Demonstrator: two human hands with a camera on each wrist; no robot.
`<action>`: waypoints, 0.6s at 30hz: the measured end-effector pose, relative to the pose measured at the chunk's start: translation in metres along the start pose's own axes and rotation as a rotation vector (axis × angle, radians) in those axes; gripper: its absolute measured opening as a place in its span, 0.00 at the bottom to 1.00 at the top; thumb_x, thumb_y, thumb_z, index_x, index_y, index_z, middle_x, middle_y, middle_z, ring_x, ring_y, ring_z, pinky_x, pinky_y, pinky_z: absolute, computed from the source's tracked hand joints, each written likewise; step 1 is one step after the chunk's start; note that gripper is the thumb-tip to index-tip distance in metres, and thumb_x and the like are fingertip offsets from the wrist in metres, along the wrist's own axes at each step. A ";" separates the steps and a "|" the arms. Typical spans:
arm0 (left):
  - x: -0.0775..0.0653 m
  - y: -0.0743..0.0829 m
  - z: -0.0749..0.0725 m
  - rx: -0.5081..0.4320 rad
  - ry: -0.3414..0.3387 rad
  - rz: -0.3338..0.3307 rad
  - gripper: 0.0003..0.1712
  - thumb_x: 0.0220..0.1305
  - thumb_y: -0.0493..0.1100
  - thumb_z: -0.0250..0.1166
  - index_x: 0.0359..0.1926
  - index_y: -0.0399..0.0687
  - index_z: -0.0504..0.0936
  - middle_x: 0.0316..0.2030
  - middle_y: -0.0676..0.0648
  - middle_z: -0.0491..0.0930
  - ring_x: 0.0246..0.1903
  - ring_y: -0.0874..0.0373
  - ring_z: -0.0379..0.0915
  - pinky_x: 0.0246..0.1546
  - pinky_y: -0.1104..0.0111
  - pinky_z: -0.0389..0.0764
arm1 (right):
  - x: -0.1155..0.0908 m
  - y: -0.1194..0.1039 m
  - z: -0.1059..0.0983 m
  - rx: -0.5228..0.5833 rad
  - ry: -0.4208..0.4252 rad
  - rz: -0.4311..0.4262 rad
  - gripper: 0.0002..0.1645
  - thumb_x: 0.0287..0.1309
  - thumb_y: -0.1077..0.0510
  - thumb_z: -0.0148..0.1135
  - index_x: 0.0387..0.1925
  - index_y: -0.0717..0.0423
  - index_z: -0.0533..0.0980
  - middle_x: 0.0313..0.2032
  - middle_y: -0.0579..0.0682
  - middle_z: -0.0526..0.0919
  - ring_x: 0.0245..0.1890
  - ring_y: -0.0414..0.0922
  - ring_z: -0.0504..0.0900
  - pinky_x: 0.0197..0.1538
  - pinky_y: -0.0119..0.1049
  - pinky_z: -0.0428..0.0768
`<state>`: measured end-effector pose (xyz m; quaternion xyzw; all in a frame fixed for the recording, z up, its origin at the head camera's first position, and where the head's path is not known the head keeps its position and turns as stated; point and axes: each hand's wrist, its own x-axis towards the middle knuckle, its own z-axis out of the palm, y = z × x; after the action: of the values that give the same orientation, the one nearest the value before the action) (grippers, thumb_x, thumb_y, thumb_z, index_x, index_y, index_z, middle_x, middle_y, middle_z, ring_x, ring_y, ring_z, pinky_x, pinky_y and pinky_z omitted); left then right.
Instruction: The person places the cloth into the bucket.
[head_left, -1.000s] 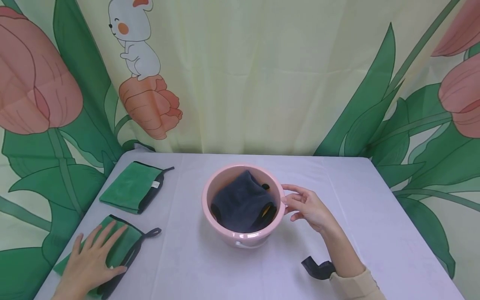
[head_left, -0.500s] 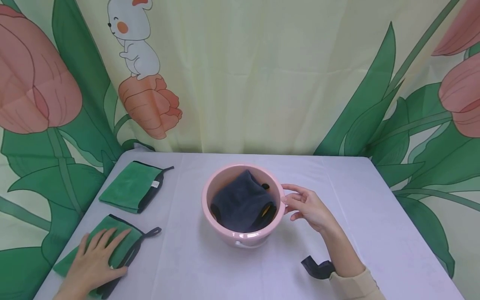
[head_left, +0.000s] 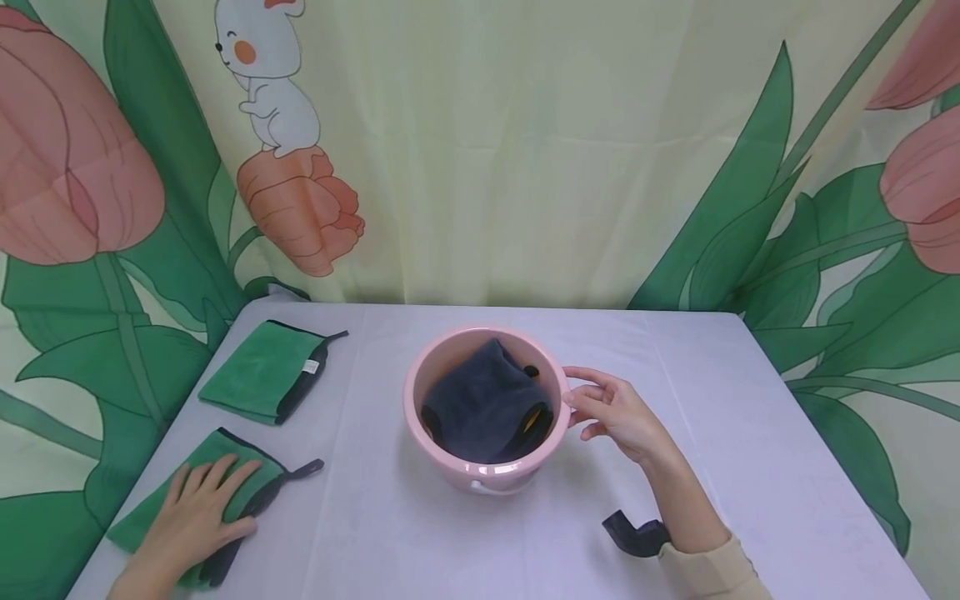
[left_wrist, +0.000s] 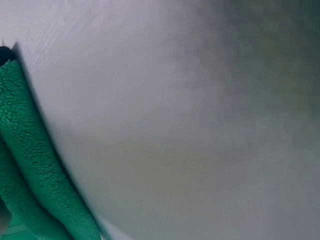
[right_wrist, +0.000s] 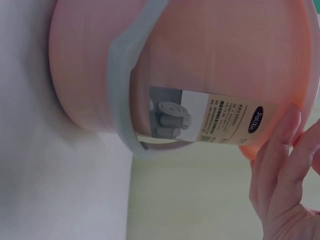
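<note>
My left hand rests on the nearer folded green towel at the table's left, fingers bent over it and thumb on its dark trim. The left wrist view shows only the plush edge of that towel. At mid-table stands a pink bucket with a folded dark blue-grey cloth inside. My right hand touches the bucket's right rim with its fingertips, without curling round it. In the right wrist view, these fingers meet the bucket just under the rim.
Another folded green towel with a hanging loop lies at the back left. A black strap sits beside the right wrist. The bucket's pale handle hangs down. A printed curtain stands behind the white-covered table.
My left fingers have drawn closer together and bent more over the nearer green towel, the hand shifting slightly. My right hand and the bucket stay in place.
</note>
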<state>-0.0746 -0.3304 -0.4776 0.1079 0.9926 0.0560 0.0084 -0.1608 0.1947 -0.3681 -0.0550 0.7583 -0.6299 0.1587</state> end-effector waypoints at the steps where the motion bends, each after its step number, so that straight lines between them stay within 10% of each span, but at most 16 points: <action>1: 0.001 0.000 0.001 0.008 0.002 0.000 0.43 0.44 0.60 0.66 0.59 0.49 0.62 0.53 0.34 0.63 0.51 0.34 0.56 0.55 0.40 0.47 | 0.000 0.000 0.000 0.001 -0.001 0.000 0.33 0.57 0.58 0.59 0.61 0.64 0.60 0.33 0.51 0.83 0.28 0.43 0.82 0.25 0.30 0.79; 18: 0.009 0.009 0.011 0.119 0.173 0.011 0.29 0.45 0.50 0.69 0.48 0.44 0.74 0.43 0.38 0.69 0.42 0.39 0.62 0.50 0.43 0.58 | 0.000 0.000 0.000 0.012 0.003 0.001 0.33 0.56 0.59 0.59 0.61 0.64 0.61 0.33 0.50 0.83 0.27 0.43 0.82 0.25 0.30 0.79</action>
<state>-0.0813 -0.3189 -0.4871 0.1086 0.9905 0.0059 -0.0840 -0.1612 0.1947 -0.3685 -0.0528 0.7549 -0.6342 0.1584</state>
